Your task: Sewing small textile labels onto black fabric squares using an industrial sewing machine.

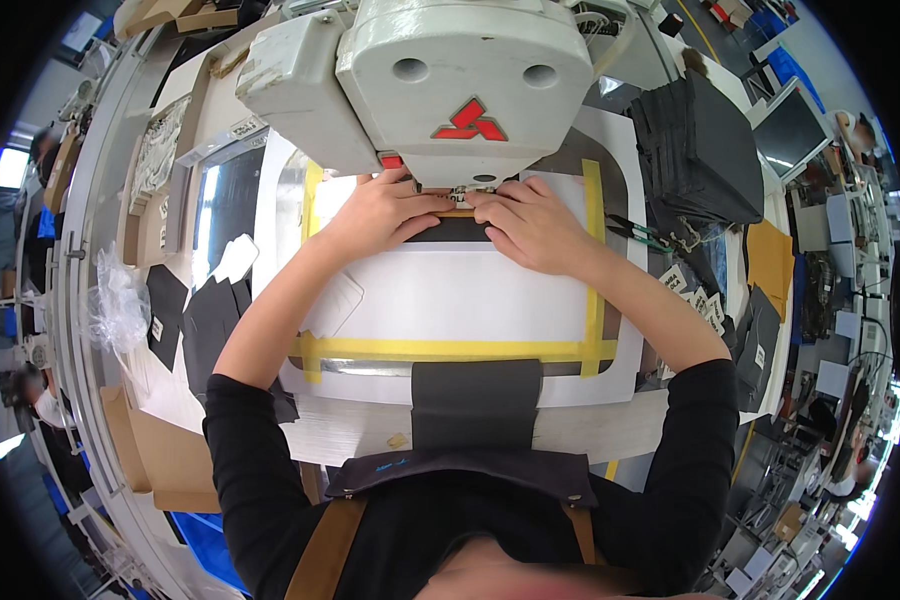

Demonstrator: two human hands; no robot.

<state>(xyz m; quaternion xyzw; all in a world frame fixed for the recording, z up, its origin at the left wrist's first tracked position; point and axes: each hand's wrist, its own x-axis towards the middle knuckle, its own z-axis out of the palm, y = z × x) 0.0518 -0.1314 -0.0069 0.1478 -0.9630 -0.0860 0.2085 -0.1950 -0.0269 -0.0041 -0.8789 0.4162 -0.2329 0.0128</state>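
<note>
Under the white head of a sewing machine (460, 70) with a red emblem, my left hand (370, 210) and my right hand (530, 225) hold a small pale label piece (455, 197) from either side, their bent fingers against it. It lies along an orange-edged dark strip (445, 230); part of both is hidden by my fingers and the machine. Beneath them is a white sheet (450, 295) bordered with yellow tape (440, 350). A dark grey flap (475, 405) hangs over the table's near edge.
Right: stacked black pieces (695, 145), green-handled snips (635, 230), labels (690, 295), a yellow envelope (770, 260), a screen (785, 135). Left: a tray of small parts (155, 160), dark pieces (210, 325), a plastic bag (120, 300), cardboard (170, 460). Other people sit at both far sides.
</note>
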